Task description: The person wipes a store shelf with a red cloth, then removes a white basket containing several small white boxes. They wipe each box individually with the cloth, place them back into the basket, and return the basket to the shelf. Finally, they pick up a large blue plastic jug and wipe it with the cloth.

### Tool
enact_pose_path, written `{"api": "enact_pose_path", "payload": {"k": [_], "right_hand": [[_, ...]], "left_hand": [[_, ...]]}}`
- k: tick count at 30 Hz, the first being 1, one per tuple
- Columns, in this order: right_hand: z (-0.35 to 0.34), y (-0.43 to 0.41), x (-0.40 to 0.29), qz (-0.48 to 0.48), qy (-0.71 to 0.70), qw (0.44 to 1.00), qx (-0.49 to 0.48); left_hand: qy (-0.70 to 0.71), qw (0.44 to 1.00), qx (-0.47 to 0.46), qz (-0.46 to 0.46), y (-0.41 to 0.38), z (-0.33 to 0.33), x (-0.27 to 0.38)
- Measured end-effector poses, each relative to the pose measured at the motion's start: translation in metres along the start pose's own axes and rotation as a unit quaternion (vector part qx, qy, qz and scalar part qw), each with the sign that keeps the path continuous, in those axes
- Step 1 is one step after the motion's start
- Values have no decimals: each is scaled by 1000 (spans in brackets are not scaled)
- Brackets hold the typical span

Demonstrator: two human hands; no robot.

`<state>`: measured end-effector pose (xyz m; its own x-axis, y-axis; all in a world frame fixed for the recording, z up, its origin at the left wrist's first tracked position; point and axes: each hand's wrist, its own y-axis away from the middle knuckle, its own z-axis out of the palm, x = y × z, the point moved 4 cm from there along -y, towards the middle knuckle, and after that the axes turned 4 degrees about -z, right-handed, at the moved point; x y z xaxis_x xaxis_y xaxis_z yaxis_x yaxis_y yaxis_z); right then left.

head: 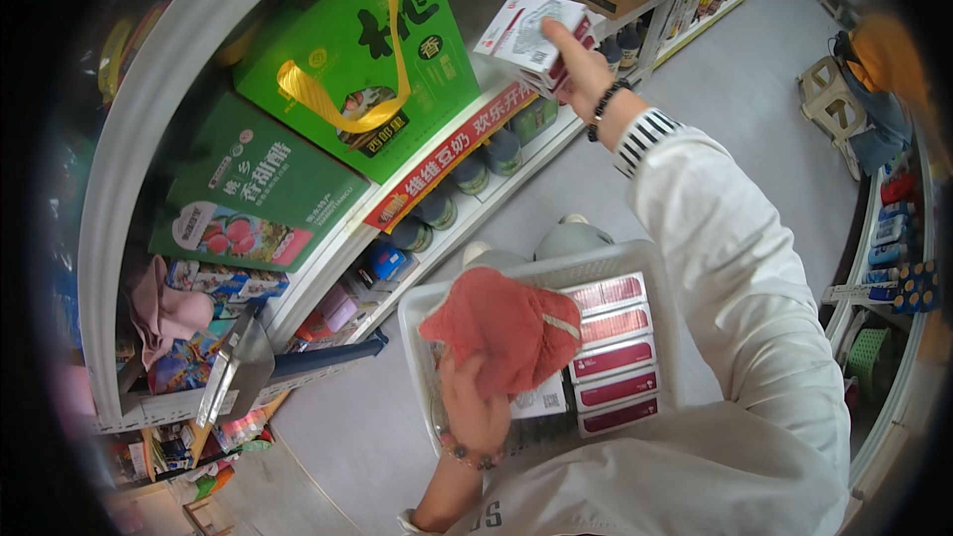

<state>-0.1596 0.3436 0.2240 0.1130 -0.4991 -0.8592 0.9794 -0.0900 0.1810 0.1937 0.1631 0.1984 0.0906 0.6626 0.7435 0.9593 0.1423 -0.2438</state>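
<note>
My right hand (585, 73) is stretched out towards the shelf. It grips a small stack of white and maroon cardboard boxes (530, 33), the thumb lying on the printed white top face. The stack is over the shelf's front edge; whether it rests on the shelf, I cannot tell. Lower down, my left hand (475, 402) holds a bunched red cloth (502, 327) above a white plastic basket (668, 313). Inside the basket, a row of similar maroon and white boxes (615, 359) lies along the right side. The cloth and hand hide much of its left part.
Green gift boxes, one with a yellow ribbon handle (357, 115), stand on the white shelf (320, 272) at left. Dark-capped jars (469, 175) line the shelf below. A pink cloth (171, 309) lies left. Across the aisle, a person in orange (893, 63) is near a beige stool (830, 100).
</note>
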Motion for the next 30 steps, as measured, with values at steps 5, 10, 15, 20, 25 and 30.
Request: {"api": "enact_pose_path", "payload": {"k": [5,10,15,20,25,30], "right_hand": [[17,-99,39,28,130,991,33],[50,-111,48,136,142,980,22],[46,-138,57,90,243,965,29],[51,-135,67,125,204,971,3],[27,-30,11,-77,116,988,-66],[-4,123,-17,-123,243,909,-316]], "left_hand": [[1,1000,-7,-9,-1,-1,-4],[37,999,-13,-6,-6,-5,-8],[48,998,-22,-22,-6,-6,-9],[15,1000,11,11,-6,-7,-7],[198,929,262,-171,19,-42,-24],[316,894,315,51,-10,-82,-11]]}}
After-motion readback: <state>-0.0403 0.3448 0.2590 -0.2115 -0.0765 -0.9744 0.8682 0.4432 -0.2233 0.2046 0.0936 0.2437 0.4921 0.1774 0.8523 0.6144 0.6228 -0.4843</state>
